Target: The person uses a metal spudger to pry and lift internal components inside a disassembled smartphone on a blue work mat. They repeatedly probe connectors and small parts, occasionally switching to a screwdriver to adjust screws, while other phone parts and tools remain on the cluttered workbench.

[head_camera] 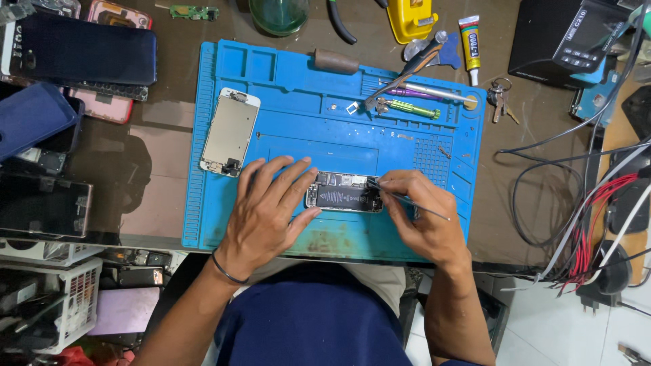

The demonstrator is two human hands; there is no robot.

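An opened phone body (342,192) with its battery and circuit board showing lies on a blue repair mat (298,122). My left hand (268,207) rests flat on the mat, its fingers pressed against the phone's left end. My right hand (424,217) grips thin metal tweezers (407,198), whose tips reach into the phone's right end. The detached phone screen (229,132) lies face down on the mat, up and to the left.
Screwdrivers (413,102) and small screws lie on the mat's top right. A glue tube (470,41), keys (500,98), pliers and a glass jar (278,13) sit beyond. Several phones (81,54) crowd the left; cables (583,203) hang at right.
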